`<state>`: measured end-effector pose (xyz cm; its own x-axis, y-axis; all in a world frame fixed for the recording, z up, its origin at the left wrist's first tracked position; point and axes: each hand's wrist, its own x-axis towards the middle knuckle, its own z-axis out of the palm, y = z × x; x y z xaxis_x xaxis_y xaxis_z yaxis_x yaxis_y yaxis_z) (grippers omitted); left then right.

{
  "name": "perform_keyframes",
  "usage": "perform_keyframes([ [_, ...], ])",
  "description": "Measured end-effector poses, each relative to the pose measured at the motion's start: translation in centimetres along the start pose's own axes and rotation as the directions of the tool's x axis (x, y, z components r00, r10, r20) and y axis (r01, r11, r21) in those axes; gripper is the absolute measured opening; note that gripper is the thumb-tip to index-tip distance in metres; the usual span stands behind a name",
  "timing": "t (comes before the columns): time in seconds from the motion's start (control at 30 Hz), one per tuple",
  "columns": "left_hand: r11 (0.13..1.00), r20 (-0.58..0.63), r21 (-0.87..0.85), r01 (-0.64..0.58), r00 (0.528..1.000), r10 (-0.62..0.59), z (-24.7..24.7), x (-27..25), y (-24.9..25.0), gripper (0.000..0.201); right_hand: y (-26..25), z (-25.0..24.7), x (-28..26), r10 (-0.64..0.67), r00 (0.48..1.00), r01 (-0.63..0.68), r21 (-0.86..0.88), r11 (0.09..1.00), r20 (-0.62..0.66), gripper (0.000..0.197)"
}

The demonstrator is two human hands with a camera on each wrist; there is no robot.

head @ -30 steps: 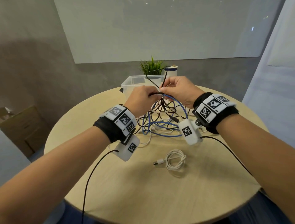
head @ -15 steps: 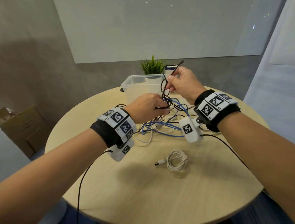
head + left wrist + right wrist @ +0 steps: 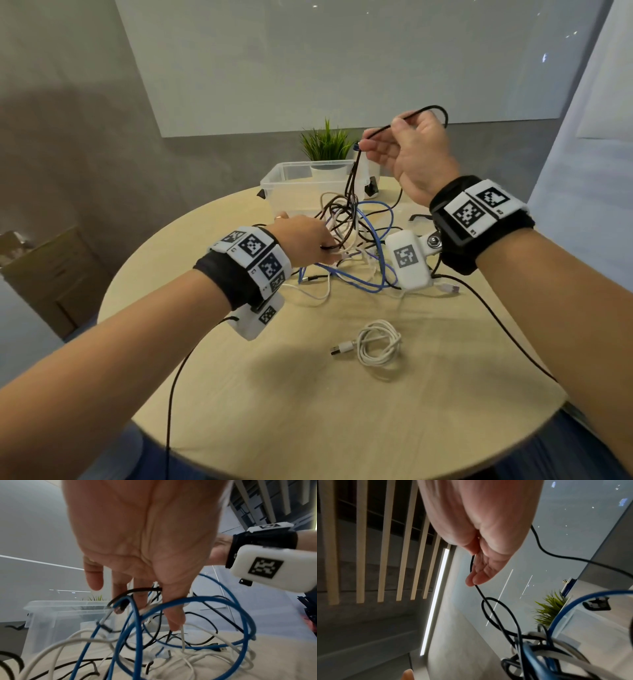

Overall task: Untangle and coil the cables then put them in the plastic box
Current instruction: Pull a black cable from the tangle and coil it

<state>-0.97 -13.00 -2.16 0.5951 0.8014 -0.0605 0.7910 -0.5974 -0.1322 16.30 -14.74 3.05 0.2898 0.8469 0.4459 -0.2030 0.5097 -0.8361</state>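
Observation:
A tangle of black, blue and white cables (image 3: 352,246) lies mid-table in front of the clear plastic box (image 3: 274,181). My right hand (image 3: 380,137) is raised above the box and pinches a black cable (image 3: 352,178) that runs taut down into the tangle; the pinch shows in the right wrist view (image 3: 471,580). My left hand (image 3: 318,243) sits low on the tangle's left side. Its fingers (image 3: 142,599) reach down among the strands, and a black strand (image 3: 137,590) passes between thumb and fingers. A blue cable (image 3: 188,599) loops around them.
A coiled white cable (image 3: 378,344) lies alone nearer me on the round wooden table (image 3: 308,411). A small potted plant (image 3: 325,144) stands behind the box. A small black item (image 3: 371,188) sits to the box's right. A cardboard box (image 3: 51,274) is on the floor, left.
My right hand has risen up and to the right, drawing the black cable out of the tangle. My left hand has dropped lower onto the tangle.

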Motion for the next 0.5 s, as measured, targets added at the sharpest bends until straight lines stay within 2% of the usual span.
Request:
perform_keyframes([
  [0.13, 0.997, 0.047, -0.005, 0.082, 0.996, -0.082, 0.5, -0.1, -0.4, 0.031, -0.9, -0.1, 0.2, -0.035, 0.999, 0.039, 0.128, 0.991, -0.035, 0.014],
  [0.2, 0.995, 0.064, -0.022, 0.098, 0.993, -0.096, 0.3, -0.4, -0.7, 0.027, -1.0, -0.3, 0.3, -0.033, 0.999, 0.038, 0.117, 0.992, -0.041, 0.015],
  [0.23, 0.995, 0.080, -0.063, 0.080, 0.994, -0.075, -0.1, -0.6, -1.1, 0.021, -0.9, -0.4, 0.3, -0.024, 0.999, 0.027, 0.087, 0.996, -0.036, 0.015],
  [0.3, 0.966, 0.074, -0.258, 0.013, 0.997, 0.007, -1.5, -1.1, -2.0, 0.018, -0.7, -0.4, 0.1, 0.004, 1.000, -0.004, 0.014, 1.000, -0.013, 0.015],
  [0.37, 0.838, -0.006, -0.544, -0.038, 0.999, 0.042, -3.1, -1.5, -2.4, 0.012, -0.4, -0.3, -0.1, 0.041, 0.999, -0.041, -0.028, 0.999, 0.014, 0.016],
  [0.43, 0.681, -0.132, -0.728, -0.079, 0.991, -0.027, -4.0, -1.0, -2.1, 0.011, -0.1, -0.1, -0.3, 0.073, 0.997, -0.071, -0.046, 0.996, 0.037, 0.016],
  [0.47, 0.667, -0.189, -0.740, -0.085, 0.978, -0.085, -4.1, -0.6, -1.8, 0.015, 0.0, 0.0, -0.4, 0.084, 0.995, -0.082, -0.050, 0.995, 0.051, 0.015],
  [0.5, 0.694, -0.243, -0.715, -0.084, 0.961, -0.135, -4.0, 0.0, -1.4, 0.019, 0.0, 0.1, -0.6, 0.092, 0.994, -0.088, -0.055, 0.995, 0.064, 0.014],
])
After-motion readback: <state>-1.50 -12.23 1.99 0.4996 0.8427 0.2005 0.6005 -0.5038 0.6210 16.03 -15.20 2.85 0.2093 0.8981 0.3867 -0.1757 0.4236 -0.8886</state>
